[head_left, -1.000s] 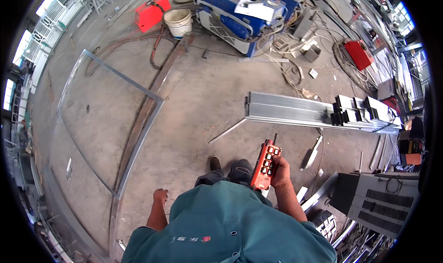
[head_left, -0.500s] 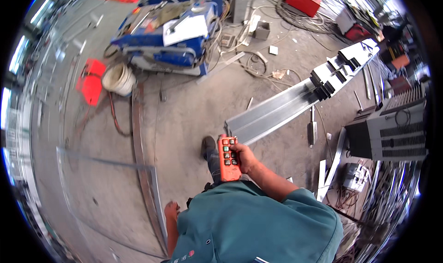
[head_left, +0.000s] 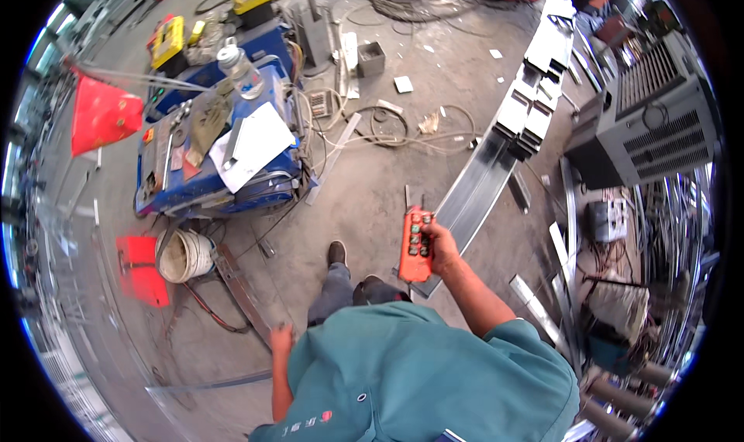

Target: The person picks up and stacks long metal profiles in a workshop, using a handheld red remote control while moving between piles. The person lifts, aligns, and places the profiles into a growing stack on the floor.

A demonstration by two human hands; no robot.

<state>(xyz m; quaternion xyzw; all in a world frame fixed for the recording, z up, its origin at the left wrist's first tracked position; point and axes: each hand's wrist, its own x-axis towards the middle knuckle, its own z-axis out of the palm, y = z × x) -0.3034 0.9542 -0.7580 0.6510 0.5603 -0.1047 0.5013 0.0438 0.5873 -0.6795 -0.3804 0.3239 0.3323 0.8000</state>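
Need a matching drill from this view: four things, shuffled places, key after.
1. Orange remote
2. White bucket
3. Clear bottle
4. Louvred grey cabinet

A. on top of the blue unit
B. towards the view's right edge
C. gripped in the right hand
D. beside the boxy red item

Pairs: 1-C; 2-D; 3-A; 4-B

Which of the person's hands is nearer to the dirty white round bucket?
Left. The left hand hangs with the bucket ahead and to its left; the right hand, holding the orange push-button remote, is farther to the bucket's right.
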